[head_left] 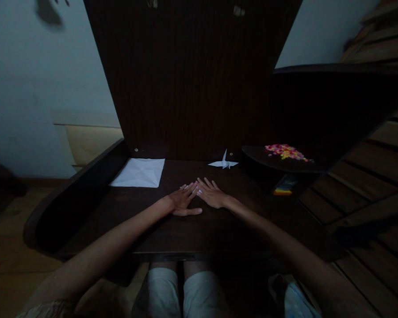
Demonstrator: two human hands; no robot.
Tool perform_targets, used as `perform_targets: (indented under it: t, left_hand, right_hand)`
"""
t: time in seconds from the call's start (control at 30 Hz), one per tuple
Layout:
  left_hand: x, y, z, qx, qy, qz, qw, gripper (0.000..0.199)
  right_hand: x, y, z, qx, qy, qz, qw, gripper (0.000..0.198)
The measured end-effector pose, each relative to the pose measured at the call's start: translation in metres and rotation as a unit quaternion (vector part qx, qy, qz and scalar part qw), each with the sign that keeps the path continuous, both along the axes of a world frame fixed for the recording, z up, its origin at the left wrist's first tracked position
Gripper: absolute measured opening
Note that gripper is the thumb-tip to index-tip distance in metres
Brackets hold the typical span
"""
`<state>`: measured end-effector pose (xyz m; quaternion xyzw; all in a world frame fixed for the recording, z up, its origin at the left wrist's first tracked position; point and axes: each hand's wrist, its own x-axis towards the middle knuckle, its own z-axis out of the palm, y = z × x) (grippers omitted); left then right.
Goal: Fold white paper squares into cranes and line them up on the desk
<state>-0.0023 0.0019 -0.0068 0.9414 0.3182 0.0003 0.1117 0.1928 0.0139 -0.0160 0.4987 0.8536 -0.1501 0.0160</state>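
At the left, the white sheet (139,173) could be pushed askew or crumpled if the left arm swept sideways, as nothing seems to weigh it down. Toward the middle, the left hand (185,202) and right hand (211,194) lie palm down, fingers outstretched and gripping nothing, their fingertips meeting over a scrap of white (199,192) on the desk (185,229) — probably paper, though the dim light and covering fingers make it hard to tell. Uneven pressure there could skew or wrinkle it. Just beyond the right fingers, the folded bird (224,164) could be flattened by a careless forward slide; farther right, a bump to the shelf (256,155) might scatter the colourful bits (286,152). As for materials, the left sheet looks thin and matte, four-sided, with faint creases crossing its face. The desk is dark and smooth, wood-like, with a rounded left side panel (76,194). The bird is crisp, pale and angular — narrow wings spread, one spike upright. The shelf has a curved edge, and its pink, yellow and red pieces form a loose, grainy heap.
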Motion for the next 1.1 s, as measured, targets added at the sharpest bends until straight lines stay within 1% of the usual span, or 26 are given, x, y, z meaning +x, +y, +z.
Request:
perform_targets:
  t: [0.1,0.2,0.37,0.5,0.57,0.63,0.73,0.83,0.9,1.0,1.03,1.1]
  left_hand:
    - [-0.002,0.007,0.002,-0.035,-0.005,-0.002,0.999,0.087]
    - [-0.005,0.014,0.003,-0.048,-0.026,-0.004,0.998,0.078]
    - [-0.013,0.023,0.003,-0.020,-0.099,-0.019,0.995,0.065]
    - [-0.019,0.028,0.005,-0.003,-0.166,-0.011,0.986,0.051]
    - [-0.021,0.029,0.005,0.002,-0.198,0.000,0.980,0.045]
    - [-0.022,0.030,0.005,0.009,-0.230,0.019,0.973,0.044]
    - [-0.022,0.028,0.003,0.017,-0.285,0.048,0.957,0.052]
    - [-0.020,0.026,0.000,0.015,-0.333,0.076,0.940,0.063]
    - [-0.017,0.025,-0.002,0.013,-0.363,0.099,0.926,0.063]
    - [-0.015,0.026,-0.004,0.013,-0.405,0.122,0.906,0.051]
    - [-0.015,0.026,-0.004,0.016,-0.414,0.129,0.901,0.046]
    - [-0.015,0.025,-0.004,0.030,-0.421,0.141,0.896,0.038]
  right_hand:
    - [0.001,0.000,-0.002,0.007,0.010,-0.004,1.000,0.064]
    - [0.002,0.000,-0.003,0.013,0.039,-0.010,0.999,0.066]
    - [0.011,0.003,0.002,-0.015,0.115,0.007,0.993,0.086]
    - [0.021,0.008,0.007,-0.055,0.165,0.039,0.984,0.096]
    - [0.024,0.011,0.009,-0.063,0.191,0.047,0.979,0.091]
    - [0.027,0.012,0.012,-0.066,0.219,0.040,0.973,0.083]
    - [0.029,0.015,0.015,-0.073,0.273,-0.001,0.959,0.072]
    - [0.028,0.020,0.016,-0.062,0.354,-0.003,0.933,0.047]
    - [0.025,0.024,0.013,-0.037,0.393,-0.012,0.919,0.035]
    - [0.018,0.027,0.005,-0.015,0.431,-0.050,0.901,0.027]
    - [0.015,0.027,0.003,-0.017,0.449,-0.069,0.891,0.026]
    - [0.009,0.025,-0.002,-0.032,0.498,-0.112,0.860,0.025]
